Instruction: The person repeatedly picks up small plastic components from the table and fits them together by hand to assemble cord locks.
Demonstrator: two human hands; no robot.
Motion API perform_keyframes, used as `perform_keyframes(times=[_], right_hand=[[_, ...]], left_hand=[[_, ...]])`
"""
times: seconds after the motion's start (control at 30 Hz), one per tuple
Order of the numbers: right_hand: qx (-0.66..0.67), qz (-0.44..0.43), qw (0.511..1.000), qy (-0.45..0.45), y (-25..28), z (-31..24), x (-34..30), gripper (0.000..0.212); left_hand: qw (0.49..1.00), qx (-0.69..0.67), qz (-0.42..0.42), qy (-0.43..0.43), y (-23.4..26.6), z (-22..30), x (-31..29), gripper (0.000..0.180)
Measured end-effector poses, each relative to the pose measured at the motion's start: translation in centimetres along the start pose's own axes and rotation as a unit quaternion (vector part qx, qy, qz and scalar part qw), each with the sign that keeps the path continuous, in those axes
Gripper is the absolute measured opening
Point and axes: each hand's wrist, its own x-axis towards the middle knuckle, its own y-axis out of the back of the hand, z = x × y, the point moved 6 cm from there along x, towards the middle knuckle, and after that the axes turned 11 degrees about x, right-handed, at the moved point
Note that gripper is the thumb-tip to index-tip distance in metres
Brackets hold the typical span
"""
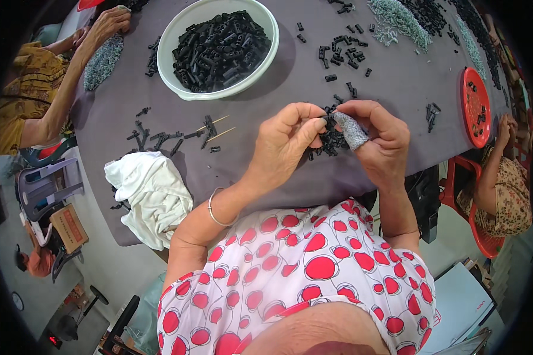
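Note:
My left hand (287, 142) is closed in a pinch, thumb against forefinger, at a small black plastic part (329, 115). Meeting it from the other side, my right hand (385, 139) also pinches at this part, which the fingertips partly hide. A grey fabric finger cover (352, 131) wraps my right thumb. Just under both hands lies a heap of similar black parts (331, 144). Left of my left hand, two thin wooden sticks (222, 134) lie beside loose black pieces (166, 139). My left wrist wears a bangle.
A white bowl (167, 65) full of black parts stands beyond my hands. A crumpled white cloth (151, 192) hangs over the near left table edge. More pieces (343, 52) and grey fluffy strips (403, 22) lie far right, with a red tray (469, 118). Other people sit left and right.

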Motion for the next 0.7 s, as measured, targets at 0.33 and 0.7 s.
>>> perform_keyframes(times=[0.33, 0.7], right_hand=[[-0.011, 0.010, 1.000, -0.012, -0.4, 0.8, 0.0, 0.026], [0.053, 0.015, 0.996, -0.063, -1.1, 2.0, -0.3, 0.021]], left_hand=[[0.997, 0.073, 0.027, -0.021, 0.0, -0.2, 0.1, 0.016], [0.995, 0.051, 0.078, -0.026, 0.3, -0.9, 0.2, 0.011]])
